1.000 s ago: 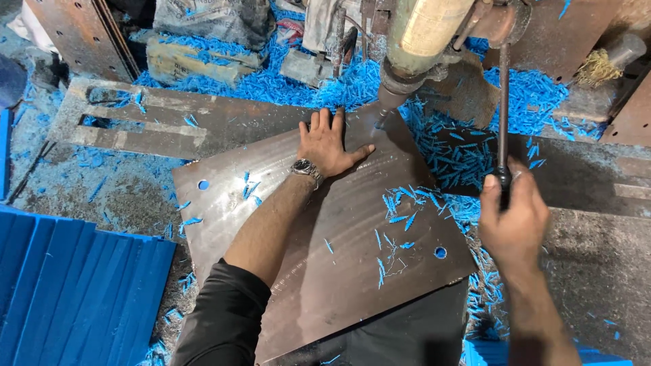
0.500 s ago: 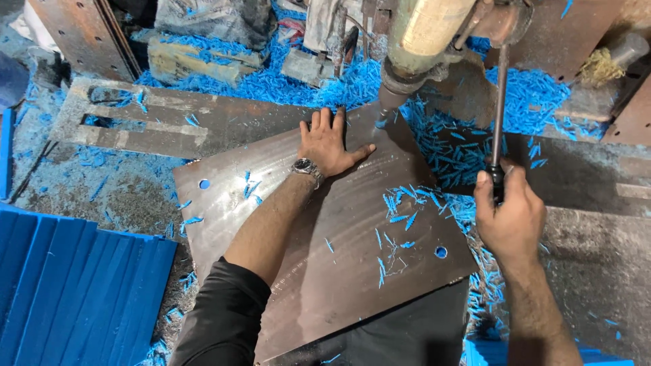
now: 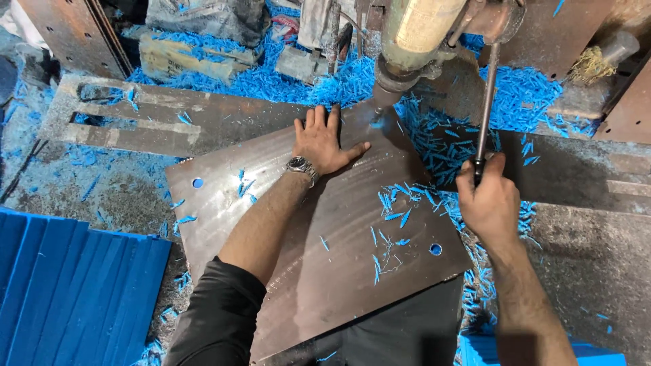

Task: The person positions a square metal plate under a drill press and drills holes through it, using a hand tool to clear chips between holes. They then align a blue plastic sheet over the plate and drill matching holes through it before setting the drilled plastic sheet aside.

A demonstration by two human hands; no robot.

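While flat on the brown sheet [image 3: 325,251], left hand [image 3: 325,142]; right hand [image 3: 488,200] fisted round lever [image 3: 485,102].

A metal workshop: a drill press [image 3: 413,41] with a long feed lever [image 3: 486,102] stands over a drilled steel plate [image 3: 325,237], blue shavings [image 3: 515,95] strewn everywhere.

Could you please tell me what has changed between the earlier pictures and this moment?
The right hand, closed on the drill press lever, has risen slightly, bringing the lever's end up with it. The left hand stays flat on the brown sheet under the drill head; the sheet and blue shavings have not shifted.
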